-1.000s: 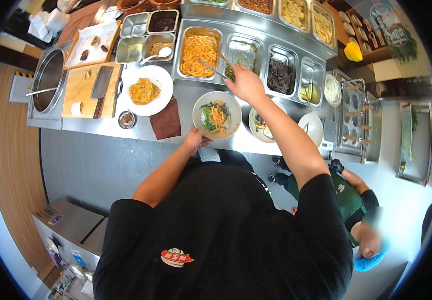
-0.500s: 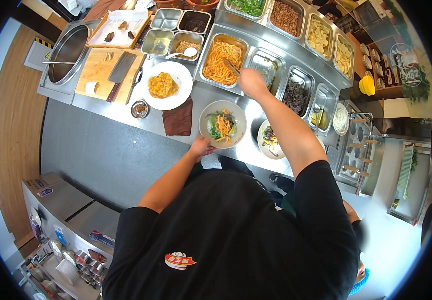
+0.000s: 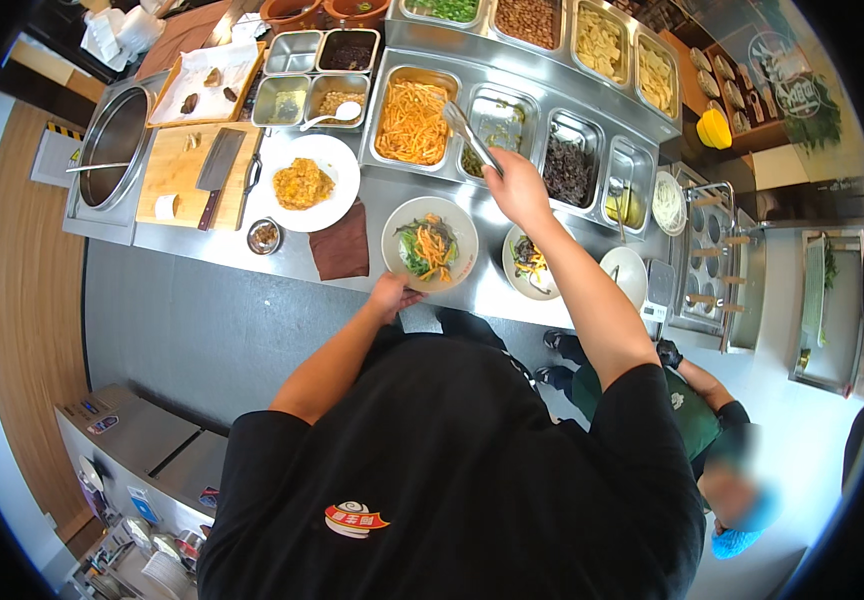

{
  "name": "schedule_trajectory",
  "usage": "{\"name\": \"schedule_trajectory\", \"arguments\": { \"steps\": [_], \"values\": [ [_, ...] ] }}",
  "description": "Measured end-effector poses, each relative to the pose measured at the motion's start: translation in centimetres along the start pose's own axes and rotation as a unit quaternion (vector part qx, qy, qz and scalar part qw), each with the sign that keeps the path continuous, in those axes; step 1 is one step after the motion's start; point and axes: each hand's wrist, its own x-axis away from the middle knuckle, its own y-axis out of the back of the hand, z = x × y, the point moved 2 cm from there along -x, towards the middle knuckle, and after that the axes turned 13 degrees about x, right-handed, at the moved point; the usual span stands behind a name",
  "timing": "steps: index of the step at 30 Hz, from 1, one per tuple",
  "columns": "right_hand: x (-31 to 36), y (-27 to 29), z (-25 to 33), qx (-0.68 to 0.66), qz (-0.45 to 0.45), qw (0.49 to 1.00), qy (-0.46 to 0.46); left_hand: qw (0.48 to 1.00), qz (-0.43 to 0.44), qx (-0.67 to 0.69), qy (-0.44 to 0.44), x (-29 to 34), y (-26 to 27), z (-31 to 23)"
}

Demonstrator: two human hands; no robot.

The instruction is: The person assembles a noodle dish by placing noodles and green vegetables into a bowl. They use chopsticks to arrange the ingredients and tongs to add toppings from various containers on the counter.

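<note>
My left hand [image 3: 392, 296] is closed on the near left rim of a pale round bowl [image 3: 458, 218], which holds green leaves, orange strips and some dark pieces. My right hand [image 3: 520, 188] grips metal tongs [image 3: 471, 134] by the handle end. The tongs' tips hang over the right edge of a steel pan of orange shredded strips [image 3: 413, 118], beside a mostly emptied pan of greens [image 3: 502, 122]. To the right of that lies a pan of dark shredded food [image 3: 572, 170]. Whether the tongs hold any food cannot be made out.
Left of the bowl are a brown cloth [image 3: 340, 245], a white plate of yellow-orange food [image 3: 347, 185] and a cleaver [image 3: 218, 160] on a cutting board [image 3: 167, 165]. A second filled bowl [image 3: 512, 275] sits under my right forearm. A co-worker in a green apron [image 3: 687, 405] stands at right.
My right hand and the tongs have drawn back to the right from the orange strips. My view has shifted, and the co-worker at right shows more fully. My left hand stays on the bowl.
</note>
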Motion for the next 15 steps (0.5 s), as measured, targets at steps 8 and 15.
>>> {"name": "schedule_trajectory", "arguments": {
  "steps": [8, 15],
  "values": [
    [14.4, 7.1, -2.6, 0.011, -0.051, 0.995, -0.090, 1.000, 0.000, -0.006, 0.004, 0.1, -0.2, -1.0],
    [25.9, -1.2, -7.8, 0.114, 0.026, 0.946, -0.303, 0.999, 0.022, -0.035, 0.031, 0.1, -2.4, -1.9]
  ]
}}
